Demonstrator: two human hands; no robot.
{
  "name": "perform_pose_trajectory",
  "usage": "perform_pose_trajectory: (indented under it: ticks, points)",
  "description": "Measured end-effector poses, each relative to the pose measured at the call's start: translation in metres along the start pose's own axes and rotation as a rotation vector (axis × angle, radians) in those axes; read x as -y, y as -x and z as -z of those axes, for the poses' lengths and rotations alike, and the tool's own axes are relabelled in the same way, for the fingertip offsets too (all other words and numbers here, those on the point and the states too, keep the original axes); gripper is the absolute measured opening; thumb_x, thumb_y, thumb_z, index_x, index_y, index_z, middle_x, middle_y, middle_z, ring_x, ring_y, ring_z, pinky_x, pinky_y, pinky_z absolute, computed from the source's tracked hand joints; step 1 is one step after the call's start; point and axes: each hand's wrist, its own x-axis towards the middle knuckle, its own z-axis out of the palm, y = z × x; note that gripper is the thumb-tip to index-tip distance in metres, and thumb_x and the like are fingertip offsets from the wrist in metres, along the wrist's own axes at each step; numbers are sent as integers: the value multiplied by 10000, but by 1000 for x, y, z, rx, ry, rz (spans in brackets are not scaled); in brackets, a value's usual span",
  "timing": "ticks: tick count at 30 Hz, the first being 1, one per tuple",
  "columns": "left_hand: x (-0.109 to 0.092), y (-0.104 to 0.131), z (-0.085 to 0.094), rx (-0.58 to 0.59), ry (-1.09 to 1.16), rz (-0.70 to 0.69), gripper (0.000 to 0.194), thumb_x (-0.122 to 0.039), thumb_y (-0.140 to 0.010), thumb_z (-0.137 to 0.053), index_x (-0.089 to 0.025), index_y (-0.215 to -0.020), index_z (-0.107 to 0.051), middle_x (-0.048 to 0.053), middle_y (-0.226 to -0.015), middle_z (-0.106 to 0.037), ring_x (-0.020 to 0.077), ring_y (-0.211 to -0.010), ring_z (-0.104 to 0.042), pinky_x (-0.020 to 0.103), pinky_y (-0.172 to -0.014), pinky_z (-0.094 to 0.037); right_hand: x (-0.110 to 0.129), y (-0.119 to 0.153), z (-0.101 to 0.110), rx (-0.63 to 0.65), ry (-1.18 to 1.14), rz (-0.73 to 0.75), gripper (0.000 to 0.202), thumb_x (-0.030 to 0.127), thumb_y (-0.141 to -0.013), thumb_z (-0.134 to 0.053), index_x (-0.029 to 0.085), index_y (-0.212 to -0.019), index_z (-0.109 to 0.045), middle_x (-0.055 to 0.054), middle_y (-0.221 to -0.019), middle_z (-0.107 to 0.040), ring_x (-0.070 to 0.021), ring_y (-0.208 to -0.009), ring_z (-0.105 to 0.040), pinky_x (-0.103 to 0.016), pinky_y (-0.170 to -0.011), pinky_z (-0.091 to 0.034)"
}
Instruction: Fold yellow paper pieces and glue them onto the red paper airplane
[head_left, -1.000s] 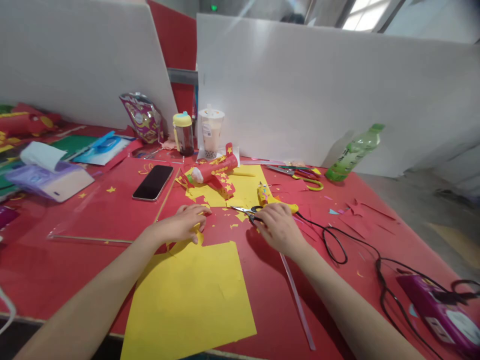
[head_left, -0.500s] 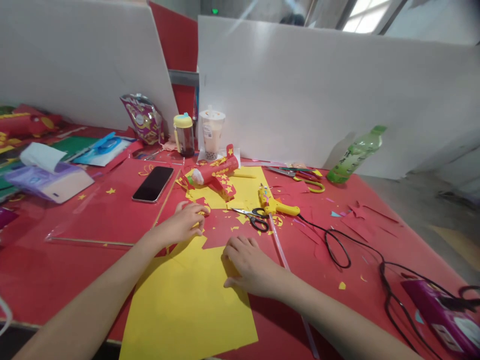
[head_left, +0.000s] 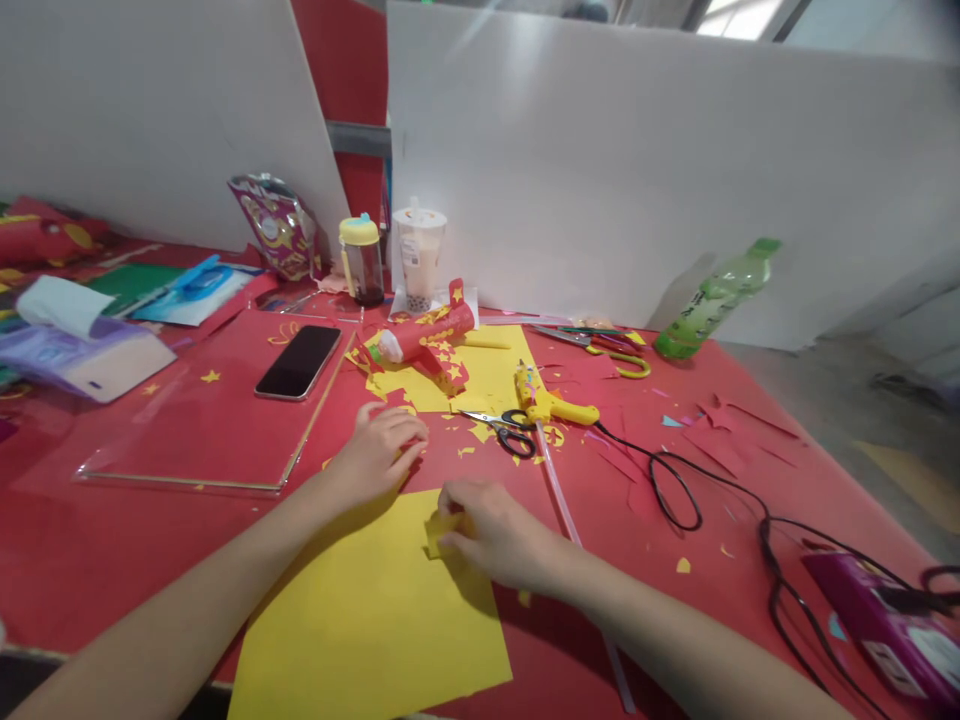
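Note:
A large yellow sheet [head_left: 367, 620] lies on the red table in front of me. Over its right part, my right hand [head_left: 484, 530] pinches a small yellow paper piece [head_left: 439, 537] between thumb and fingers. Just beyond the sheet's upper left edge is my left hand [head_left: 386, 445], its fingers bent but apart, with nothing visible in them. Black-handled scissors [head_left: 510, 437] rest beyond my hands, beside a yellow glue gun [head_left: 544, 405]. Farther back, a red paper rocket-like model with yellow stars [head_left: 431, 340] lies on another yellow sheet [head_left: 495, 370].
A phone [head_left: 298, 362] lies left on a clear plastic sleeve. Behind stand a snack bag [head_left: 277, 225], a yellow-lidded bottle [head_left: 362, 262] and a drink cup [head_left: 418, 260]. At right are a tilted green bottle [head_left: 716, 300], a black cable [head_left: 720, 482] and a purple box [head_left: 874, 625].
My right hand has closed on a small yellow piece. My left hand has shifted slightly right. The red paper between my hands has gone from its place, and the view has tilted down slightly.

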Motion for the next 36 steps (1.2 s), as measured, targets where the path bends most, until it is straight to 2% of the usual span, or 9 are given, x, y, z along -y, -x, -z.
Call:
perform_pose_trajectory:
  ticks: [2, 5, 9, 12, 18, 24, 27, 36]
  points:
    - [-5, 0, -1, 20, 112, 46, 248, -290, -852, -360, -187, -790, -578, 40, -871, -658, 186, -840, -569, 384, -836, -334, 0, -2, 6, -55, -71, -93, 140, 94, -665, -584, 164, -767, -520, -5, -713, -568, -122, -628, -488, -223, -589, -358]
    - [-14, 1, 0, 28, 276, 122, 344, -348, -867, -308, -185, -759, -591, 34, -804, -664, 173, -756, -586, 332, -755, -394, -4, -6, 14, -150, -148, -140, 133, 106, -677, -570, 171, -787, -532, -2, -739, -581, -124, -653, -512, -226, -602, -375]
    - [-26, 2, 1, 99, 482, 201, 214, -356, -783, -476, -178, -772, -594, 28, -767, -661, 165, -725, -594, 269, -668, -440, -11, -9, 15, -222, -128, -205, 204, 161, -640, -624, 173, -824, -536, 29, -657, -529, -121, -607, -491, -230, -573, -371]
    - [-32, 3, -1, 129, 564, 293, 147, -304, -738, -520, -171, -730, -583, 31, -731, -654, 159, -681, -592, 263, -637, -447, -14, -10, 13, -237, -154, -210, 208, 180, -643, -620, 179, -830, -529, 40, -628, -507, -119, -592, -485, -231, -562, -376]
    - [-44, 3, -4, 70, 756, 431, 115, -276, -717, -516, -169, -677, -515, 15, -633, -615, 149, -621, -587, 259, -604, -440, -20, -8, 11, -449, -349, -167, 104, 216, -686, -567, 182, -768, -513, 8, -681, -566, -132, -650, -547, -260, -626, -422]
    - [-56, 1, -8, 72, 890, 478, 179, -320, -745, -478, -161, -680, -528, -7, -596, -562, 131, -574, -545, 234, -546, -397, -26, 2, 10, -467, -479, -229, 78, 253, -707, -550, 183, -712, -515, 0, -640, -607, -137, -603, -577, -247, -559, -434]
    - [-57, 1, -9, 89, 900, 503, 187, -330, -733, -499, -155, -688, -546, -16, -580, -548, 125, -557, -524, 228, -542, -377, -29, 6, 7, -493, -444, -215, 85, 262, -733, -531, 181, -707, -524, -3, -631, -615, -135, -590, -577, -240, -544, -429]
    - [-50, 6, -12, 122, 1055, 598, 194, -334, -700, -559, -145, -660, -540, -38, -463, -504, 90, -456, -463, 203, -486, -357, -28, 12, -1, -594, -136, -13, 142, 189, -751, -514, 174, -623, -574, -10, -590, -632, -138, -562, -556, -273, -587, -400]
